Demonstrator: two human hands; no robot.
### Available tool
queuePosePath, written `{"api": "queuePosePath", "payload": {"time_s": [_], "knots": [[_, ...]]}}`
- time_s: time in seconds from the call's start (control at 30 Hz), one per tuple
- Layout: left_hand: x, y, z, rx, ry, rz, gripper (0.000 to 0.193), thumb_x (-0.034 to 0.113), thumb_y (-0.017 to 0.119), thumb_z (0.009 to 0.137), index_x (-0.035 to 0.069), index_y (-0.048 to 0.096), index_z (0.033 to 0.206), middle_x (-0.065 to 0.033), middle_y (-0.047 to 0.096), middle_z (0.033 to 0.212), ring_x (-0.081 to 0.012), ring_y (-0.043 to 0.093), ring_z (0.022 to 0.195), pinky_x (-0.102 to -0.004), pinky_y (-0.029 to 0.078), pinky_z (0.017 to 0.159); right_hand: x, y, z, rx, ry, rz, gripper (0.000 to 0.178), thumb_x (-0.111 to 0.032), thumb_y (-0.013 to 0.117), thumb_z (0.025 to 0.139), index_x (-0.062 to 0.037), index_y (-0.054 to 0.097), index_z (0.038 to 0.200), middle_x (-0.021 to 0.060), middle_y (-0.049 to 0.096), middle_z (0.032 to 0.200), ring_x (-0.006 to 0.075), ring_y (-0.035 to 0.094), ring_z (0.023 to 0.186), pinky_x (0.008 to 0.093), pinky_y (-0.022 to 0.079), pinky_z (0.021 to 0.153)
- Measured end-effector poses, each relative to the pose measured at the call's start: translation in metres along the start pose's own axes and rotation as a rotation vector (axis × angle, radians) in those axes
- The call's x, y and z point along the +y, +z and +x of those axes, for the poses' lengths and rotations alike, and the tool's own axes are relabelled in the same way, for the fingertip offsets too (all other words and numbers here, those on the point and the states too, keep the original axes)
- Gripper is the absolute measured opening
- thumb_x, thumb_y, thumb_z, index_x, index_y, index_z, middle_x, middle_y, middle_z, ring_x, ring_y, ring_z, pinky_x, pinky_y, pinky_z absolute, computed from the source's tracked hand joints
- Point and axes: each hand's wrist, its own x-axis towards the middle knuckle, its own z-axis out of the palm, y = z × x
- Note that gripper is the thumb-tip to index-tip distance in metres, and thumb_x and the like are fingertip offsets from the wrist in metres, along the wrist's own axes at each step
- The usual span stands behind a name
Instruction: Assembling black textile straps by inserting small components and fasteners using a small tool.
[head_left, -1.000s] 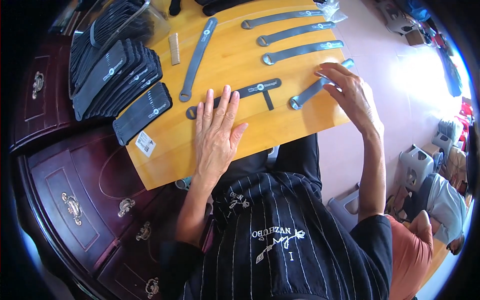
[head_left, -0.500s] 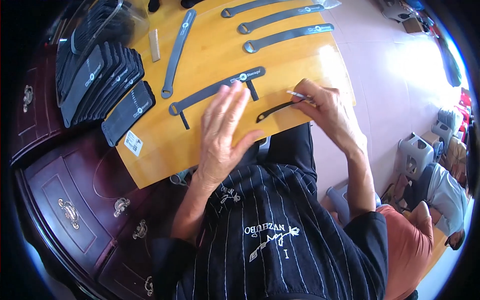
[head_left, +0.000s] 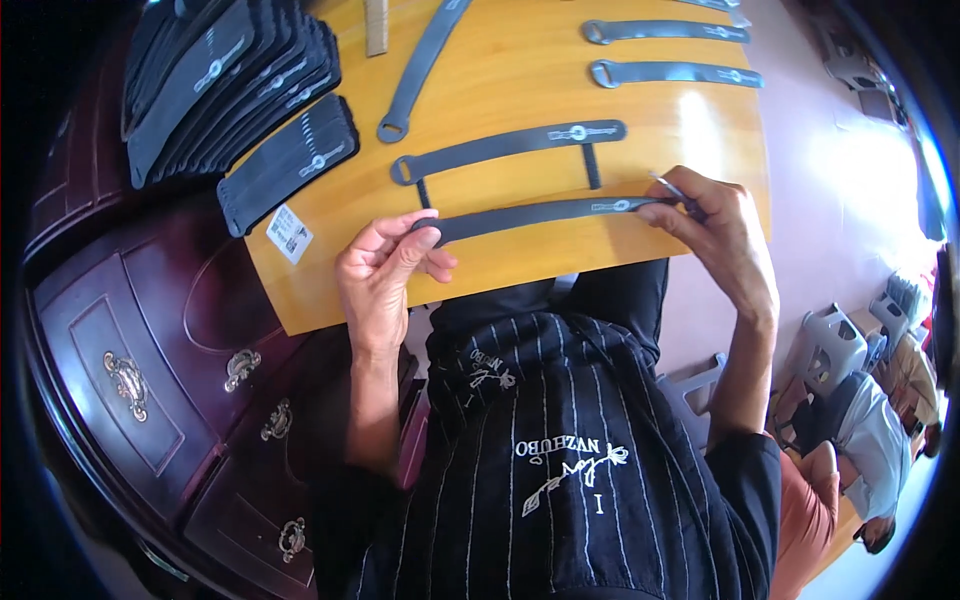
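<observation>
A long dark grey strap (head_left: 540,214) is stretched between my two hands just above the near edge of the yellow wooden board (head_left: 520,260). My left hand (head_left: 385,275) pinches its left end. My right hand (head_left: 715,225) grips its right end, and a thin metal piece sticks out above the fingers. Just beyond it lies another grey strap (head_left: 510,150) flat on the board, with two short cross pieces under it.
More grey straps (head_left: 665,72) lie at the board's far side, one strap (head_left: 420,70) running diagonally. Stacks of dark strap cards (head_left: 235,90) sit at the left. A dark red wooden cabinet (head_left: 130,370) with brass handles stands at lower left. A person (head_left: 870,440) sits at lower right.
My right hand has brought a strap off the board toward me. My left hand left the flat strap and took the held strap's other end. The view has moved closer.
</observation>
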Motion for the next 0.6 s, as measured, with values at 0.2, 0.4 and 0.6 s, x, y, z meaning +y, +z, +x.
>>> {"api": "queuePosePath", "payload": {"time_s": [0.2,0.4,0.6], "knots": [[0.007,-0.007,0.003,0.029,-0.076,-0.223,0.019,0.007,0.059,0.091,-0.005,0.062,0.105,-0.0109,0.066,0.094,-0.0192,0.067,0.075,-0.0305,0.057,0.068,0.011,0.008,0.013,-0.076,0.079,0.350,0.021,-0.020,0.065,0.088,0.0004,0.065,0.092,0.0007,0.063,0.072,0.0077,0.056,0.072,0.0238,0.044,0.071],[0.002,-0.007,0.015,0.137,0.087,0.079,0.017,0.002,0.059,0.090,-0.003,0.064,0.106,-0.0071,0.063,0.087,-0.0127,0.063,0.070,-0.0238,0.052,0.063,0.011,0.008,0.023,0.014,0.157,0.363,0.018,-0.019,0.071,0.083,-0.0029,0.064,0.084,-0.0019,0.059,0.067,0.0065,0.052,0.066,0.0214,0.041,0.066],[0.013,0.004,0.024,0.264,0.105,0.272,0.012,0.002,0.065,0.086,-0.001,0.062,0.098,-0.0003,0.060,0.081,-0.0034,0.053,0.067,-0.0173,0.045,0.058,0.008,0.012,0.030,0.074,0.231,0.333,0.019,-0.021,0.074,0.081,-0.0050,0.063,0.080,-0.0032,0.056,0.067,0.0052,0.049,0.064,0.0200,0.038,0.063]]}}
